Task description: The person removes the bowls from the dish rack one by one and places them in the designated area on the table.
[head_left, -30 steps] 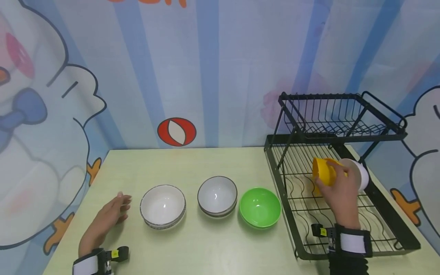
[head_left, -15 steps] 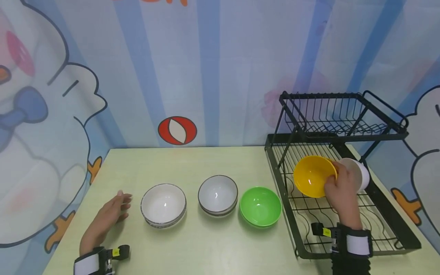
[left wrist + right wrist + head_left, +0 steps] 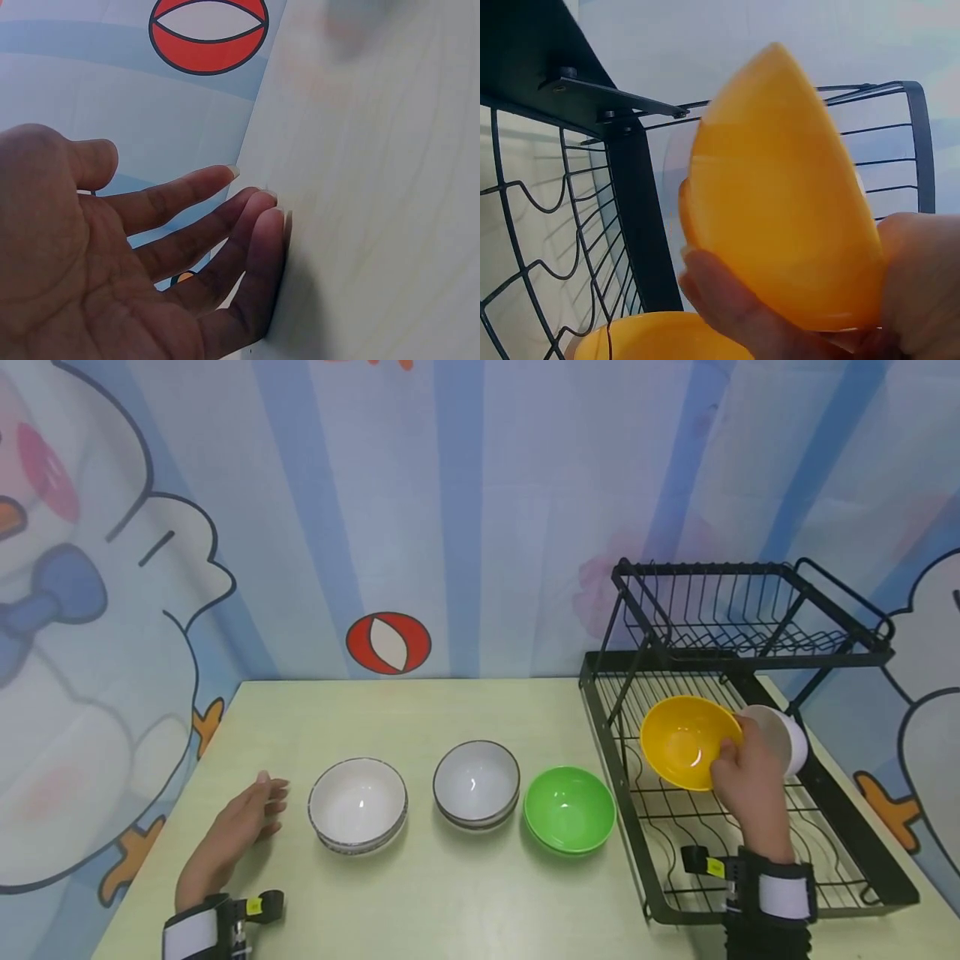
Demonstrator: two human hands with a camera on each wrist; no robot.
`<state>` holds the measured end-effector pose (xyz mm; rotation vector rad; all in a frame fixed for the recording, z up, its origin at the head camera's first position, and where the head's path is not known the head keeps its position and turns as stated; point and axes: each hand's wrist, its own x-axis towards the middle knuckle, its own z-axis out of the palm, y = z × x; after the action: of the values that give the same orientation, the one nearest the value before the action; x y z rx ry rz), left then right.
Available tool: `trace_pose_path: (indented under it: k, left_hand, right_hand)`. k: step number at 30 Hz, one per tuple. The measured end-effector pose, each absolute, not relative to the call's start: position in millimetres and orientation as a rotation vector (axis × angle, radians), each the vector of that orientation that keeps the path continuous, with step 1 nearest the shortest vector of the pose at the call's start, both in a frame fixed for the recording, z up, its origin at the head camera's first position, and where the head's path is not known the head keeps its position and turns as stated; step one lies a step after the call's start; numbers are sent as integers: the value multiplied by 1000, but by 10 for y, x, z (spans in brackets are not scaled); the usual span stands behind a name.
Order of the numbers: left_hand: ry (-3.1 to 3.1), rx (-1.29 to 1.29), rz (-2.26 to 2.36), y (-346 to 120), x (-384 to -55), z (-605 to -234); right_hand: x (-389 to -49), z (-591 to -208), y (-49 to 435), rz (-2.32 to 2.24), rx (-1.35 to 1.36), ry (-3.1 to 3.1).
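Note:
My right hand grips a yellow bowl by its right rim, over the lower tier of the black dish rack. The bowl's hollow faces up toward the head camera. In the right wrist view the bowl shows from its side. The edge of another yellow bowl shows low in that view. Just right of my hand, a white bowl stands tilted in the rack, partly hidden. My left hand rests on the table, fingers loosely bent, with nothing in it.
Left of the rack stand a white bowl stack with a patterned rim, a grey bowl stack and a green bowl stack. The rack's upper tier overhangs the rear. A printed backdrop hangs behind the table.
My right hand has turned the yellow bowl from sideways so that its hollow faces up, and it has moved slightly left. My left hand has stayed in place.

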<state>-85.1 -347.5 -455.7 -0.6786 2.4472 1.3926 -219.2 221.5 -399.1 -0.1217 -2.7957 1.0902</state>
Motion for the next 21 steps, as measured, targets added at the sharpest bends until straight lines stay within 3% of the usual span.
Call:
trace_pose_path:
  k: [21]
  left_hand:
    - [2451,-676,1390,-3496,-856,-4570]
  right_hand:
    - [-2020,-3784,2074,1131,182,-2904]
